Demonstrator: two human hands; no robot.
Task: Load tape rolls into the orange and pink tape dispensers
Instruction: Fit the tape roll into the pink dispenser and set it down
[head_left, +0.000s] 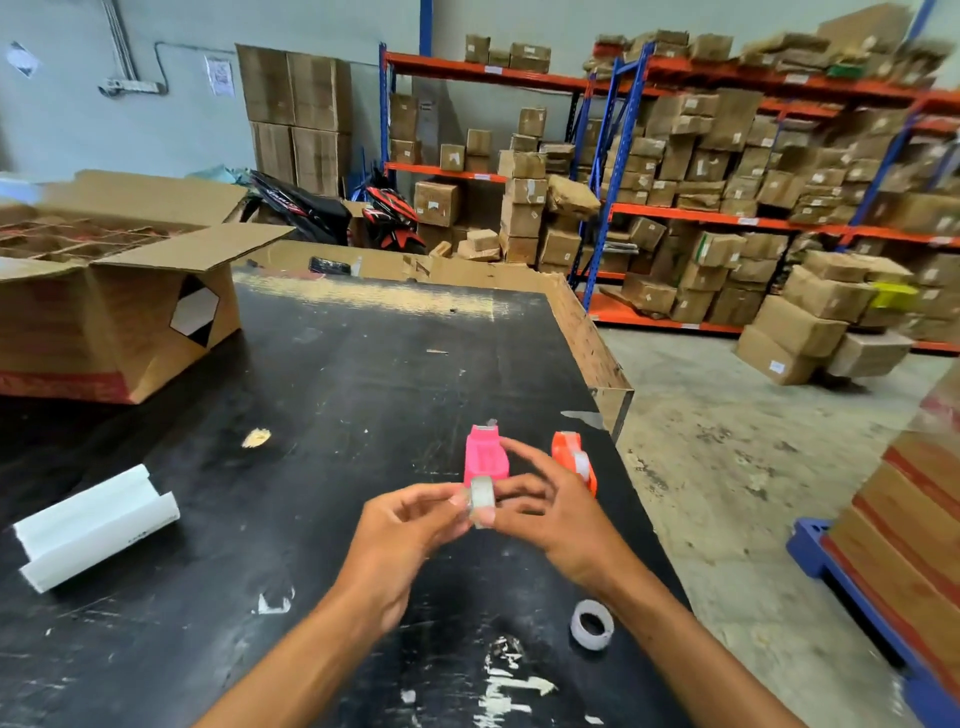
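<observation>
Clear tape roll (481, 500): pinched between the fingertips of both hands, left hand (405, 540) and right hand (550, 519), above the table (337, 415). Pink dispenser (485, 457): just beyond the roll, long axis running away from the person, roughly midway between the hands. Orange dispenser (571, 457): beside it, nearer the right hand. Second roll (592, 623): near table edge, under the right forearm.

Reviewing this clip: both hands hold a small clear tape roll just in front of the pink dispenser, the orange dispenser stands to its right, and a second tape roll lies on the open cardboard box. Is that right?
Not quite. The head view shows the second tape roll lying on the black table near the right forearm, not on the cardboard box. The rest holds: the left hand and right hand hold the small clear roll before the pink dispenser, orange dispenser to its right.
</observation>
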